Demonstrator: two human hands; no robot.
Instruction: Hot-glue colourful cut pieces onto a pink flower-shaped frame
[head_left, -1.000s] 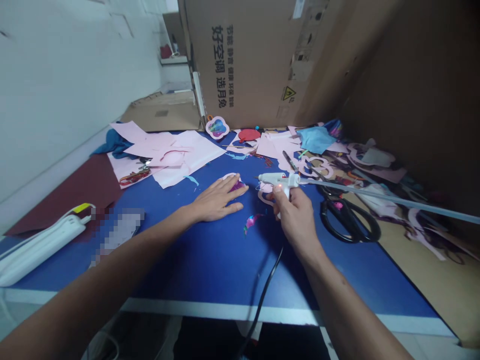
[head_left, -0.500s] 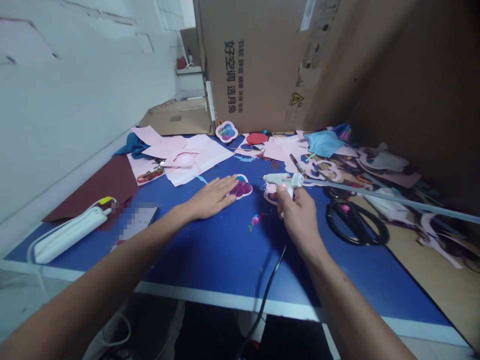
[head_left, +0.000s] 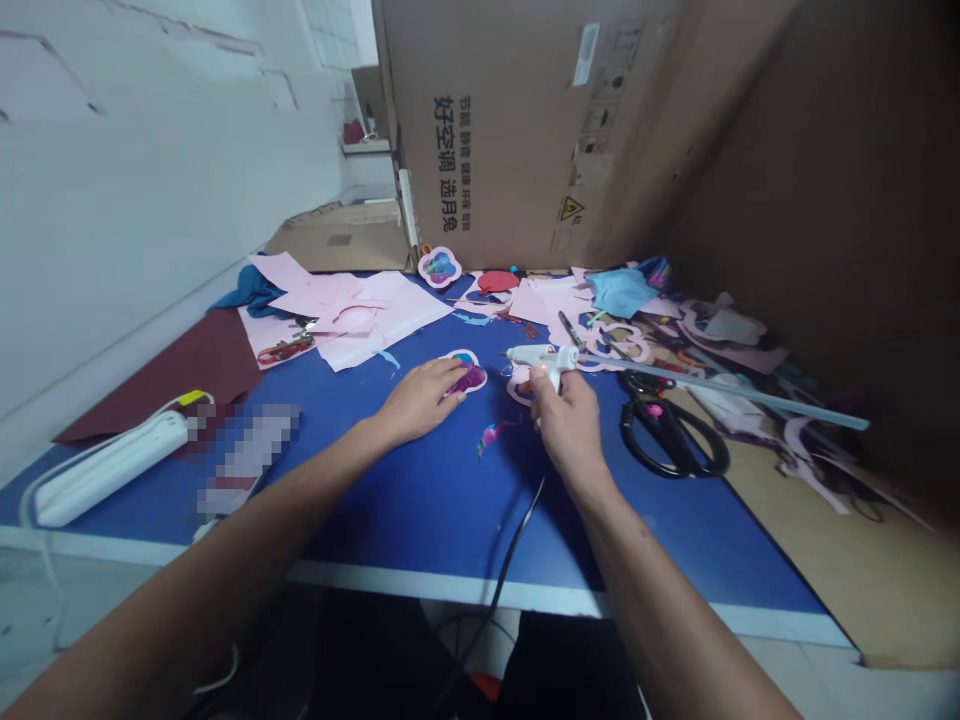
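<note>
A flower-shaped cutout (head_left: 472, 378) with a pink rim and a shiny purple and blue middle lies on the blue table. My left hand (head_left: 421, 402) rests over its left side, fingers laid on it and the thumb apart, hiding part of the flower. In my right hand (head_left: 568, 415) is a white glue gun (head_left: 536, 355), its nozzle pointing left toward the flower and a small light glowing on it. A long clear glue stick (head_left: 720, 388) sticks out of its back. Under the gun lies a pink paper outline (head_left: 519, 388). A shiny scrap (head_left: 491, 434) sits between the hands.
Black-handled scissors (head_left: 675, 435) lie right of my right hand. Pink paper (head_left: 375, 320) and a second flower (head_left: 439, 267) are at the back. A white power strip (head_left: 112, 470) is at left. Paper scraps (head_left: 622, 340) crowd the right side before a large cardboard box (head_left: 510, 130).
My left hand has drawn back leftward across the flower, uncovering more of its purple middle. My right hand still holds the glue gun in about the same place. The view has shifted slightly.
</note>
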